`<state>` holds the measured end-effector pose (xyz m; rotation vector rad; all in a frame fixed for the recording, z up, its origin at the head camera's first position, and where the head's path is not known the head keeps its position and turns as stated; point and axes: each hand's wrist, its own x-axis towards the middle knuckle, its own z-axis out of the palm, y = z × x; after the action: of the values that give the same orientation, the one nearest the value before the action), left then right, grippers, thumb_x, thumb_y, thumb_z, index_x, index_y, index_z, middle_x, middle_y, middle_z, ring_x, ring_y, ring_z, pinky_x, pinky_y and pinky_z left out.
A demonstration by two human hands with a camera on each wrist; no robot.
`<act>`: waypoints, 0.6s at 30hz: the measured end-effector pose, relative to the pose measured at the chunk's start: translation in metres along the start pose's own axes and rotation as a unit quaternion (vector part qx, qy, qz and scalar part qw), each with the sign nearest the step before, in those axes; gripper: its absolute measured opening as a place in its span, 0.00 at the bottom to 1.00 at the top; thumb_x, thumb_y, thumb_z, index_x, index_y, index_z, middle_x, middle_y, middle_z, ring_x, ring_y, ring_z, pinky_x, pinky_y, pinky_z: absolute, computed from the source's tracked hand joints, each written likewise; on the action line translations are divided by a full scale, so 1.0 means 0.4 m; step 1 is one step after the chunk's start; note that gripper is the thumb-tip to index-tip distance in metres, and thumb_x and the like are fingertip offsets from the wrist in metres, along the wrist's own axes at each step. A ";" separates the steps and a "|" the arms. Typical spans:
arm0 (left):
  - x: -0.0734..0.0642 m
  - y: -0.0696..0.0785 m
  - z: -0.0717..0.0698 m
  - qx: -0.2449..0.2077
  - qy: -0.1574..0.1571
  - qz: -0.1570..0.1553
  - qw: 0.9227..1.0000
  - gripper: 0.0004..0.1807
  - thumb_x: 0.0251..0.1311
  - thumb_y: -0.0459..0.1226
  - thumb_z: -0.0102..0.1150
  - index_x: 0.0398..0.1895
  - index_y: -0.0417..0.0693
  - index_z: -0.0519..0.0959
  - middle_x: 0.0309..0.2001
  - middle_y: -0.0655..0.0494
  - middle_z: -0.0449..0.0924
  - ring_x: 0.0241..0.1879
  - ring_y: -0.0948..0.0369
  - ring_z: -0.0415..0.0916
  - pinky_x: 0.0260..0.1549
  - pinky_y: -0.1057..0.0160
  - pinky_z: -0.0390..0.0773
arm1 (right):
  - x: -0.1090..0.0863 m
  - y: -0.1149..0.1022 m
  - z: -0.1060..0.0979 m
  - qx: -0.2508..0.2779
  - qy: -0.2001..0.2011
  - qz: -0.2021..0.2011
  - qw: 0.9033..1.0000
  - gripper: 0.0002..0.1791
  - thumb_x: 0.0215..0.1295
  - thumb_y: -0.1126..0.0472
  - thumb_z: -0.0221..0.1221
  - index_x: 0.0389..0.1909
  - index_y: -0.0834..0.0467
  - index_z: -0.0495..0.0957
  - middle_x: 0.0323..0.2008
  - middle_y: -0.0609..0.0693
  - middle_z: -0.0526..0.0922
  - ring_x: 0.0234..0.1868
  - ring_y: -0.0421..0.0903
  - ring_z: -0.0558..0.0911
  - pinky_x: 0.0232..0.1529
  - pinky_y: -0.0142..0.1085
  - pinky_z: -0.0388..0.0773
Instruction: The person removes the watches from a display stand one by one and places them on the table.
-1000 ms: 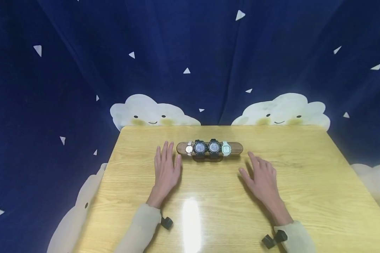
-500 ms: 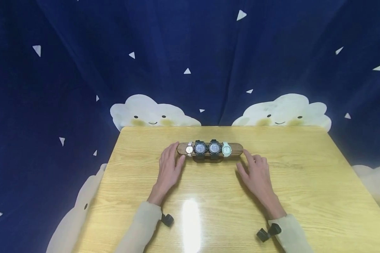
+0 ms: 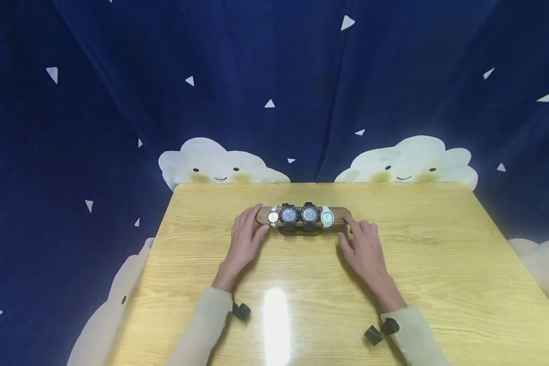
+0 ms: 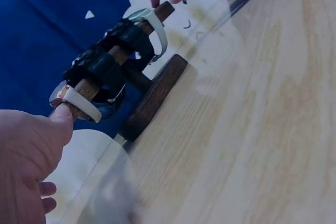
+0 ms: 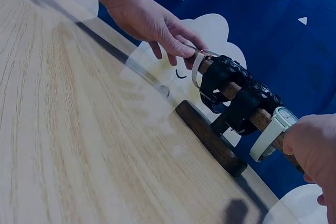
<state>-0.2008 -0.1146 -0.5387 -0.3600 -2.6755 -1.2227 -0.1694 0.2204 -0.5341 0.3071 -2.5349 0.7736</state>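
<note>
A dark wooden watch stand [image 3: 341, 215] carries several watches in a row on its bar. From left to right are a white-strapped watch with a rose-gold case [image 3: 273, 217], two black chunky watches [image 3: 289, 215] and a mint-green watch [image 3: 327, 217]. My left hand [image 3: 243, 241] pinches the bar's left end, thumb in front and fingers behind, beside the white-strapped watch. At the right end, my right hand [image 3: 365, 249] touches the bar with its index finger; in the head view its thumb stays apart, below the bar. The stand's base [image 4: 157, 98] rests on the table.
A light wood-grain table [image 3: 311, 274] lies under everything, with a bright glare streak in front of the stand. Dark blue curtain [image 3: 274, 61] with white triangles and clouds hangs behind the back edge. Small black devices [image 3: 241, 311] are strapped at both wrists.
Both hands have moved inward to the stand's ends. My left fingers now take hold of the left end, and my right index finger has come onto the right end. The watches look unmoved.
</note>
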 end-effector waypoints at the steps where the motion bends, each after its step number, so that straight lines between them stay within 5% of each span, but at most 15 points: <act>1: 0.002 0.000 0.000 -0.003 -0.001 0.001 1.000 0.35 0.76 0.50 0.55 0.82 0.63 0.58 0.78 0.47 0.62 0.78 0.47 0.54 0.75 0.38 0.54 | 0.002 -0.002 0.000 0.001 0.000 0.001 1.000 0.28 0.68 0.60 0.66 0.67 0.62 0.76 0.38 0.61 0.78 0.39 0.54 0.68 0.36 0.40 0.65; 11: 0.033 -0.007 -0.018 -0.045 -0.004 0.044 0.998 0.37 0.67 0.43 0.67 0.76 0.44 0.67 0.74 0.44 0.68 0.75 0.45 0.61 0.77 0.42 0.59 | 0.016 -0.032 0.001 0.017 -0.003 0.001 1.000 0.26 0.69 0.58 0.65 0.64 0.65 0.78 0.38 0.60 0.77 0.41 0.53 0.68 0.35 0.42 0.67; 18: 0.053 -0.006 -0.046 -0.042 -0.038 0.040 0.998 0.39 0.62 0.42 0.72 0.75 0.42 0.70 0.75 0.43 0.69 0.76 0.48 0.64 0.78 0.49 0.61 | 0.018 -0.036 0.005 0.024 -0.002 0.002 1.000 0.26 0.68 0.57 0.66 0.63 0.65 0.78 0.39 0.60 0.78 0.42 0.53 0.69 0.35 0.42 0.69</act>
<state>-0.2205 -0.1271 -0.5233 -0.5319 -2.6495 -1.3260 -0.1715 0.2070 -0.5254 0.3204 -2.5238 0.8357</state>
